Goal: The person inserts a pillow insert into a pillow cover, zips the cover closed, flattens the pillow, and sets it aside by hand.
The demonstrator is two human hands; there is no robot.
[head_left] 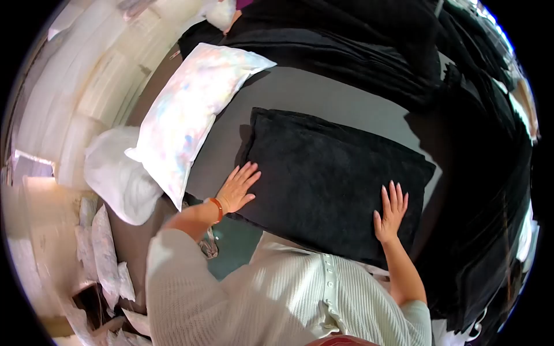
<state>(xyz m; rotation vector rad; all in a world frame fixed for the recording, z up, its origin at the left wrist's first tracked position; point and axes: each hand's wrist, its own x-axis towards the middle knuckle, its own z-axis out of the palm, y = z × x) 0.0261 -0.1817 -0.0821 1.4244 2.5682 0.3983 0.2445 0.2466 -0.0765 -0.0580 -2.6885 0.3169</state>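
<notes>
Here, hands apart, palms-down on black cloth, pastel-mottled pillow to their left.

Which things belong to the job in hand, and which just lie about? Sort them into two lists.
Likely in the job:
black cloth, with left hand and right hand on it
grey table beneath it

Seemingly just lying about:
pastel pillow
white bundle
small pillows
heaped black fabric

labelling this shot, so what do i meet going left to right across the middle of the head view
White bundle → pastel pillow → flat black rectangle of fabric → draped black fabric.
</notes>
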